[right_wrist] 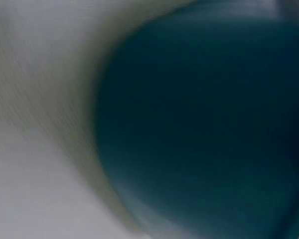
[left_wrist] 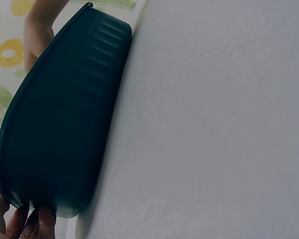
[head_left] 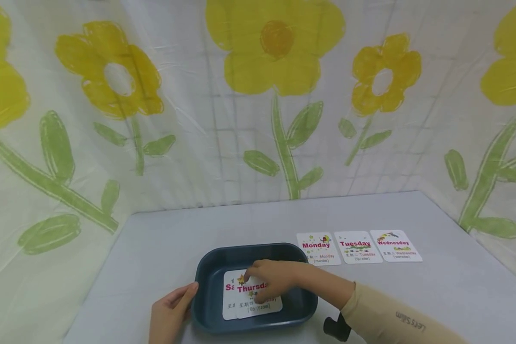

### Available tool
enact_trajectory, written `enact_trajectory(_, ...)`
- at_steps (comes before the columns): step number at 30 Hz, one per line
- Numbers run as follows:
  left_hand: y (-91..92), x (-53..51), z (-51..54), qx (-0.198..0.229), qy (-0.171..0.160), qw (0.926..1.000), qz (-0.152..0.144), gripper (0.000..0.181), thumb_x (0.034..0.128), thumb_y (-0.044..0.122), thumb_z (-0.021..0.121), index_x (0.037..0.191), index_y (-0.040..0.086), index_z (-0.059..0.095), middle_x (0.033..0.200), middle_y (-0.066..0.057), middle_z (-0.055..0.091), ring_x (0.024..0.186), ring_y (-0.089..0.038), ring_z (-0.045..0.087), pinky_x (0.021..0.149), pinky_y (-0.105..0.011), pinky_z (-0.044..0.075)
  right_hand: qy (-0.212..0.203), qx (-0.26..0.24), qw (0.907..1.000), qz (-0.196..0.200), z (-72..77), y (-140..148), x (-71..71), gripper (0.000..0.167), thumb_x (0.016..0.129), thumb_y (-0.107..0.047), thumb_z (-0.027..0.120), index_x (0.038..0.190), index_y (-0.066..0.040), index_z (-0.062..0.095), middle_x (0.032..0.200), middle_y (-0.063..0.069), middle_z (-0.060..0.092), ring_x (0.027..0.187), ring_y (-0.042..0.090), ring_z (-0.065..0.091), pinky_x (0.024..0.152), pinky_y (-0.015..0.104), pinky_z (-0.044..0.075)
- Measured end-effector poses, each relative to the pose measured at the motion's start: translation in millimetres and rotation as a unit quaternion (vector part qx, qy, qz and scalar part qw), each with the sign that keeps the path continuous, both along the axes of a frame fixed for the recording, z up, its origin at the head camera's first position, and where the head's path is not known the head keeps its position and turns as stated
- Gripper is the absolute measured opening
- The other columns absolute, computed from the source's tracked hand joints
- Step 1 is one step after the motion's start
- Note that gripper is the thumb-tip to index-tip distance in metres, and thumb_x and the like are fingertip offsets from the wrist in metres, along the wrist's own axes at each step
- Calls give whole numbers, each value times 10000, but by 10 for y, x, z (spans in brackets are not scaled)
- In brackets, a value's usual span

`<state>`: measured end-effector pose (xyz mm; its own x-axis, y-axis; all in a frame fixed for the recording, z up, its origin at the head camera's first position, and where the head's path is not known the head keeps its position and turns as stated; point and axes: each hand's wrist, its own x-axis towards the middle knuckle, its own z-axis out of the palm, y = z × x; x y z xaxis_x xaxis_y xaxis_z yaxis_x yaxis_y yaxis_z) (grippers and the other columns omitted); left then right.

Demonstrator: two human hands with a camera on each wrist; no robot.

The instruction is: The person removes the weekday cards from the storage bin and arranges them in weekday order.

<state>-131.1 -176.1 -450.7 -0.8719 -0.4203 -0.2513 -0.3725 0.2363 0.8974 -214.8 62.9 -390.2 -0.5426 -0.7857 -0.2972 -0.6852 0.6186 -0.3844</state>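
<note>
A dark teal plastic tray (head_left: 205,317) sits on the table. My left hand (head_left: 172,310) grips its left end, thumb at the rim and fingers against the outer wall; the left wrist view shows these fingers (left_wrist: 46,224) below the tray. Inside lie overlapping white cards: the Thursday card (head_left: 245,301) is on top, partly covering one whose red word begins "Sa" (head_left: 229,301). My right hand (head_left: 277,277) reaches over the tray's right side, its finger and thumb spread apart over the Thursday card's face. In the right wrist view the tray wall is blurred and fingers are hidden.
To the tray's right, the Monday card (head_left: 318,248), Tuesday card (head_left: 358,247) and Wednesday card (head_left: 396,245) lie in a row on the white table (head_left: 163,248). A black object (head_left: 337,328) is by the right wrist. Behind hangs a flower-patterned curtain (head_left: 189,157).
</note>
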Motion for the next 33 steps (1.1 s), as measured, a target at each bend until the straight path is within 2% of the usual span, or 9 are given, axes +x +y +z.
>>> enact_trajectory(3,-9,-6,-14,27,-13,10000,-43,693,747,578,664,1088,-26,649,1087,-205,649,1024,-333,618,650,-288,566,180,63,9998,-58,-73,-2,24,489,805,-364,694,1250,-237,537,1276,-1,495,1090,115,480,887,308,481)
enact_trajectory(7,-11,-15,-49,34,-51,9999,-88,718,746,591,655,1097,-35,642,1102,-219,637,1046,-354,601,693,-330,566,328,227,9992,-76,-153,18,44,619,734,-410,755,1280,-277,494,1387,21,406,1251,200,404,945,401,457)
enact_trajectory(11,-4,-16,-76,18,-90,9999,-90,724,757,589,645,1107,-45,634,1110,-231,629,1062,-370,587,714,-350,563,435,267,9987,-85,-224,34,39,724,681,-433,790,1307,-302,452,1437,57,351,1306,250,361,980,454,423)
enact_trajectory(19,8,-4,-51,64,27,10000,-38,709,769,567,647,1100,-60,632,1113,-241,623,1070,-381,580,709,-337,560,635,87,9979,34,-306,23,21,798,650,-390,825,1330,-343,412,1406,24,402,1265,228,408,968,478,428)
enact_trajectory(24,11,-5,-36,58,45,10000,-24,695,775,554,649,1099,-61,633,1107,-239,626,1065,-377,585,692,-323,564,738,65,9972,92,-292,39,17,757,655,-404,818,1311,-342,444,1388,5,420,1244,201,419,988,431,421)
enact_trajectory(33,10,-17,-15,51,48,10000,-9,703,770,565,648,1104,-53,633,1116,-235,624,1076,-383,576,686,-323,565,888,127,9958,180,-233,38,2,718,662,-440,796,1295,-356,469,1361,-10,449,1200,182,451,917,408,476)
